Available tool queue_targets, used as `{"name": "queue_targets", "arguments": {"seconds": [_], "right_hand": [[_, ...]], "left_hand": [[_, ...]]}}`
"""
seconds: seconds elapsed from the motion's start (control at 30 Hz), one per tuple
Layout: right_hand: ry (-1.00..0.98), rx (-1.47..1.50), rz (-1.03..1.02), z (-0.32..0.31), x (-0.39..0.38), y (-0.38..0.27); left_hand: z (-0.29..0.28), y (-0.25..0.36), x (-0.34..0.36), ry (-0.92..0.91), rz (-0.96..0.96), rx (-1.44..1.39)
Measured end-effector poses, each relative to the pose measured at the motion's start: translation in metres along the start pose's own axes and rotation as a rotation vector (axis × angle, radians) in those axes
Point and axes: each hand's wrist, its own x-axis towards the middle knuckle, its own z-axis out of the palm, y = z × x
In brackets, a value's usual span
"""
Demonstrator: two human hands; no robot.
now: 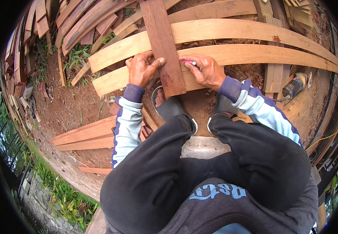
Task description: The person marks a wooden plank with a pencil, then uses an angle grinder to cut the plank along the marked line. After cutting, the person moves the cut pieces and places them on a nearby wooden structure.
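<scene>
A reddish-brown board (164, 39) lies crosswise over two long pale planks, the farther plank (231, 30) and the nearer plank (247, 54). My left hand (140, 70) is closed at the brown board's left edge, its thumb pressed against the wood and its fingers over the nearer plank. Pinched in my right hand (208, 72) is a slim pink pen (187, 62) with a white end. Its point meets the board's right edge, or comes very close to it. Under the board's near end sits a short pale piece of wood (191, 81).
A corded power tool (295, 85) rests at right by a thick timber (275, 74). Stacked boards (94, 23) fill the far left. Reddish planks (87, 134) lie on the soil left of my legs. A yellow cord (329, 136) runs along the right side.
</scene>
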Motion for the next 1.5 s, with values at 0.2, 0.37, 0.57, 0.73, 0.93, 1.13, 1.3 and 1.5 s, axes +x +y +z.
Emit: {"name": "queue_targets", "arguments": {"seconds": [0.2, 0.37, 0.57, 0.73, 0.93, 1.13, 1.3, 1.5], "right_hand": [[0.009, 0.029, -0.038, 0.009, -0.019, 0.001], [-0.016, 0.065, -0.014, 0.010, -0.028, -0.003], [0.024, 0.110, 0.055, 0.005, -0.016, -0.002], [0.043, 0.138, 0.065, -0.008, 0.013, -0.003], [0.000, 0.109, 0.081, -0.009, 0.016, -0.002], [0.015, 0.059, 0.019, -0.007, 0.014, 0.000], [-0.059, 0.019, 0.050, -0.001, -0.004, -0.006], [-0.057, 0.074, 0.063, 0.002, -0.017, -0.006]], "left_hand": [[0.000, 0.001, 0.000, 0.013, 0.014, -0.028], [0.000, 0.001, 0.000, 0.008, 0.004, 0.003], [-0.003, 0.007, 0.001, -0.010, 0.005, -0.019], [-0.002, 0.006, -0.001, 0.008, 0.008, -0.036], [-0.002, 0.004, 0.000, 0.001, 0.004, -0.027], [-0.002, 0.007, 0.000, 0.005, 0.019, -0.008], [-0.001, 0.001, 0.001, -0.001, 0.042, -0.022], [-0.001, 0.004, 0.002, 0.008, 0.056, 0.007]]}}
